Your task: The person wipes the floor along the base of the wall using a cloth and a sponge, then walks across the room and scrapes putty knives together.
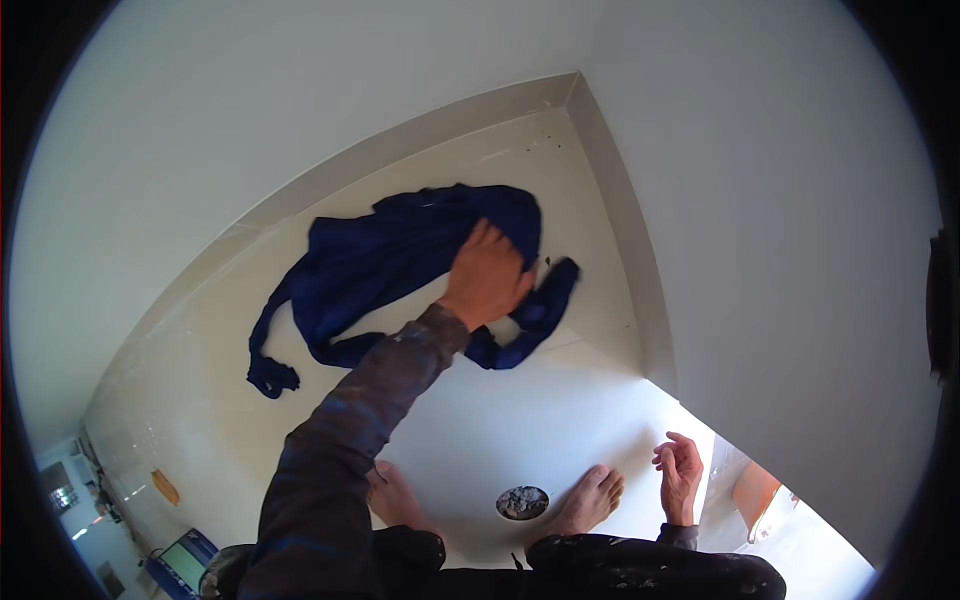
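Navy garment point(375, 265) lies spread and rumpled on the pale tiled floor point(440, 420), near the corner where two skirting strips meet. One sleeve trails to the lower left; another part bends round on the right.

Left arm point(350, 430), in a dark, marked sleeve, reaches up and inward from the lower left. Left hand point(485, 275) is over the garment's right part, back upward, wrist toward the body. Its fingers point away from the wearer and lie close together, thumb side to the right. Slight blur; cannot tell whether it clamps the cloth or only presses on it.

Right hand point(680, 475) is well apart from the garment, low on the right, raised from a dark cuff. Fingers loosely curled and apart, nothing in them.

Bare feet point(592, 498) on the floor, a round hole point(522, 503) with rough grey fill between them. Orange object point(757, 492) beyond the right hand, by the wall's edge.
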Demonstrator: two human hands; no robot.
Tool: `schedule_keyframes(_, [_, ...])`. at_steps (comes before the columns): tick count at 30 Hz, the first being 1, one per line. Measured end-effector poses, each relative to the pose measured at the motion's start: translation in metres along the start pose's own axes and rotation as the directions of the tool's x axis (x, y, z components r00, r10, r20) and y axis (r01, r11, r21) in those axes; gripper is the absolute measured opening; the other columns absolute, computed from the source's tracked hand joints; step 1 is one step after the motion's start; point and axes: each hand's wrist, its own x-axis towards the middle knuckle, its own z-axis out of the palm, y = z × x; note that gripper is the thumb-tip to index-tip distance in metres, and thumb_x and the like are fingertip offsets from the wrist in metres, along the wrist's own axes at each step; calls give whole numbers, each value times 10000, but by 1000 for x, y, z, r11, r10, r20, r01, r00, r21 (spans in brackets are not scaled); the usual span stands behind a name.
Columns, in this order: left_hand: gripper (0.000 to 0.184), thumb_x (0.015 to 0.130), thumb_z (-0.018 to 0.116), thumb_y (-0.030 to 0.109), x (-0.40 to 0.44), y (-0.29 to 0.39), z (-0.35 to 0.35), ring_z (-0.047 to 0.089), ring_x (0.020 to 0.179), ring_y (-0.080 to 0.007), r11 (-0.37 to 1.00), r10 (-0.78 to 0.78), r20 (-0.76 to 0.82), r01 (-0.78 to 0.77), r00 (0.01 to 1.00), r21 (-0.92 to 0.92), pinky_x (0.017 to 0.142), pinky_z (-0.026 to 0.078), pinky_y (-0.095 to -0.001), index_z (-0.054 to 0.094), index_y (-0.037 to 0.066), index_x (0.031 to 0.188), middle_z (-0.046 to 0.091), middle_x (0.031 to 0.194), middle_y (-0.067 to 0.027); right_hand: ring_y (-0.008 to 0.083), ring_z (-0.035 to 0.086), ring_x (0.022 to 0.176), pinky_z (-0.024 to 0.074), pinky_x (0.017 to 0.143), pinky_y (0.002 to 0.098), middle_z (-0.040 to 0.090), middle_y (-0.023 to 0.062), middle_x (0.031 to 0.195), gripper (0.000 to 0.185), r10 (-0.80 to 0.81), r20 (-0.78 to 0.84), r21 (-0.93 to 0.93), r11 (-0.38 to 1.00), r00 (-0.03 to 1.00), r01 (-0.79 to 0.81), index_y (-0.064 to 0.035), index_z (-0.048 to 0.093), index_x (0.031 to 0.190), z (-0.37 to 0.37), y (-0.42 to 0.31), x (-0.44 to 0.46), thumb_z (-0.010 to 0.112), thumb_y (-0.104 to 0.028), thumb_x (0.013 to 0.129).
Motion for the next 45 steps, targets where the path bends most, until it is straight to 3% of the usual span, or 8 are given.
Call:
schedule_keyframes(4, [395, 896, 674, 302, 104, 4, 24, 625, 1051, -396, 995, 57, -110, -65, 992, -71, 1121, 455, -471, 746, -82, 835, 686, 886, -230, 125, 657, 759, 538, 679, 257, 716, 73, 902, 229, 7, -27, -7, 1000, 1000, -7, 8, 639, 1255, 2, 6, 2, 617, -98, 1052])
schedule_keyframes(10, [462, 979, 643, 250, 53, -15, 13, 535, 1350, -455, 961, -269, -215, 247, 939, -122, 1130, 465, -453, 653, -164, 1184, 587, 1384, -350, 127, 660, 789, 536, 721, 272, 720, 69, 925, 268, 81, -30, 16, 997, 996, -81, 33, 633, 1259, 9, -12, 1, 613, -109, 1033])
schedule_keyframes(15, [476, 995, 628, 262, -11, -2, -9, 546, 1335, -462, 961, -277, -46, 277, 960, -22, 1135, 461, -448, 656, -183, 1161, 592, 1378, -351, 120, 648, 788, 508, 718, 258, 700, 57, 911, 245, 63, -13, 64, 996, 998, -62, 29, 643, 1250, 1, 8, 8, 604, -84, 1036])
schedule_keyframes(19, [418, 1002, 619, 271, 79, -24, -6, 593, 1176, -461, 987, 35, 48, -27, 998, -160, 1029, 506, -469, 664, -140, 1060, 633, 1191, -317, 119, 656, 801, 512, 726, 259, 712, 55, 926, 237, 72, 25, 35, 997, 997, -73, 11, 647, 1251, 3, 2, 6, 602, -80, 1036])
schedule_keyframes(29, [558, 990, 625, 314, 10, -22, -25, 562, 1287, -414, 943, -303, -216, 324, 928, 70, 1058, 495, -470, 585, -121, 1337, 594, 1400, -276, 138, 669, 816, 555, 753, 286, 727, 80, 948, 237, -15, 134, 139, 990, 991, -3, 9, 633, 1274, 31, -13, 0, 608, -84, 1058])
schedule_keyframes(32, [557, 995, 627, 335, -21, 8, -19, 558, 1310, -411, 978, -123, -183, 151, 975, 145, 1077, 486, -477, 597, -107, 1334, 601, 1391, -272, 155, 688, 841, 572, 793, 311, 732, 90, 954, 242, -13, 183, 100, 995, 983, -5, 12, 630, 1274, 34, -15, 4, 598, -89, 1056])
schedule_keyframes(37, [520, 1011, 610, 340, 86, 2, -7, 537, 1337, -444, 978, -66, 43, 73, 997, -193, 1120, 459, -475, 617, -105, 1280, 612, 1372, -279, 165, 694, 835, 575, 794, 317, 735, 95, 954, 237, -53, 191, 99, 994, 980, 34, 12, 629, 1266, 31, -13, 3, 598, -77, 1049])
schedule_keyframes(45, [479, 919, 633, 236, 121, -6, 10, 533, 1328, -449, 999, 2, -232, -9, 973, -31, 1156, 414, -514, 628, -101, 1261, 610, 1327, -286, 141, 670, 822, 551, 763, 283, 724, 79, 943, 230, 17, 116, 127, 991, 993, -32, 8, 638, 1266, 31, -16, 4, 615, -81, 1055])
